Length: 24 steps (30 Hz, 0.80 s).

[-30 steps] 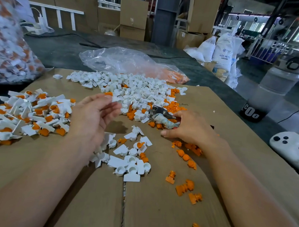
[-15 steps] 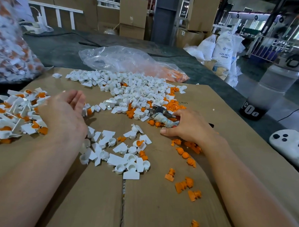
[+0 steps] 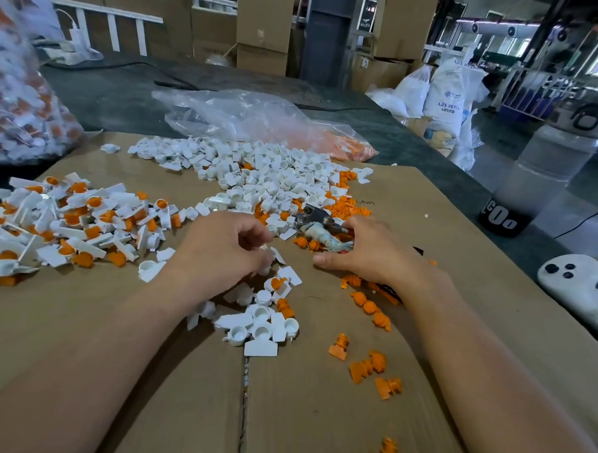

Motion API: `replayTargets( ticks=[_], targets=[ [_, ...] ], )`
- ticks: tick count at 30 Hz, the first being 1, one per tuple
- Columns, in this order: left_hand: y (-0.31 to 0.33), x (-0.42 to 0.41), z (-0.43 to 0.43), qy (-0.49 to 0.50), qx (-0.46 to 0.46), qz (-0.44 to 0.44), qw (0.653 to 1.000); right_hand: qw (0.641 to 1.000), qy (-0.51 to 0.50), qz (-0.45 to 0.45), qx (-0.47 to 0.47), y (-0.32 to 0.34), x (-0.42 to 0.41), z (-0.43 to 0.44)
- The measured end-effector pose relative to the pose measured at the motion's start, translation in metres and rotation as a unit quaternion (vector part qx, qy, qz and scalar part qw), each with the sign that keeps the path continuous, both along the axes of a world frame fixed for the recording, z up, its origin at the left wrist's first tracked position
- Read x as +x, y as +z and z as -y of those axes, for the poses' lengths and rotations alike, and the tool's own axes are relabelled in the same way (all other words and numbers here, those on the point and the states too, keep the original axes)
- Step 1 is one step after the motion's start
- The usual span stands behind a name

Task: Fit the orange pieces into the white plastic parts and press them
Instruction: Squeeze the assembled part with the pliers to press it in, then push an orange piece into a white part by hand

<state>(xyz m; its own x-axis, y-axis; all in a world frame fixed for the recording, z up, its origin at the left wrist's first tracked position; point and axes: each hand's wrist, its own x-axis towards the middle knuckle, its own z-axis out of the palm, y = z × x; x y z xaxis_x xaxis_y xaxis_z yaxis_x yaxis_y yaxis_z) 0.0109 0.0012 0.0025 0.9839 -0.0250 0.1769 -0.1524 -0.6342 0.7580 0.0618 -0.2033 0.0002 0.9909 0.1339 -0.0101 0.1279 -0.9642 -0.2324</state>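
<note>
Your left hand [image 3: 228, 254] is curled down on 1 white part [image 3: 267, 259] in the near cluster, pinching it; likely the next one to load. Your right hand [image 3: 368, 253] lies over the metal tool [image 3: 316, 220]; can't tell if it grips it.

The layout makes sense: white heap [image 3: 258, 176] ahead, orange pieces [image 3: 346, 211] by the right hand, finished pile [image 3: 68, 223] parked left.

Count:
- 1 tool
- 2 bags on the bench [image 3: 125, 92]: clear bag [image 3: 254, 121] and packed bag [image 3: 19, 94]
- 3 heaps too dense to count
- about 5 loose orange pieces on the cardboard [image 3: 316, 425] nearest you
</note>
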Motion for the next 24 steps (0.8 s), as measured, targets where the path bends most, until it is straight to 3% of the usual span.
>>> replayTargets(
  ticks=[7,12,17,20,24],
  targets=[
    [-0.004,0.002,-0.001,-0.035,0.087,0.0,0.996,1.0,-0.006,0.008,-0.011,-0.001,-0.001,-0.003],
    [-0.005,0.004,-0.002,-0.023,0.044,0.009,0.999,1.0,-0.003,0.024,0.005,0.001,-0.003,-0.007],
    [-0.002,0.003,-0.002,-0.011,-0.086,-0.01,0.996,0.978,0.089,0.155,0.106,0.007,-0.013,-0.023],
    [-0.002,0.003,-0.001,-0.004,-0.13,-0.026,0.991,0.971,0.147,0.189,0.026,0.004,-0.014,-0.034],
    [-0.002,0.004,0.0,-0.006,-0.152,-0.031,0.988,0.976,0.152,0.139,-0.064,-0.002,-0.009,-0.035]
  ],
)
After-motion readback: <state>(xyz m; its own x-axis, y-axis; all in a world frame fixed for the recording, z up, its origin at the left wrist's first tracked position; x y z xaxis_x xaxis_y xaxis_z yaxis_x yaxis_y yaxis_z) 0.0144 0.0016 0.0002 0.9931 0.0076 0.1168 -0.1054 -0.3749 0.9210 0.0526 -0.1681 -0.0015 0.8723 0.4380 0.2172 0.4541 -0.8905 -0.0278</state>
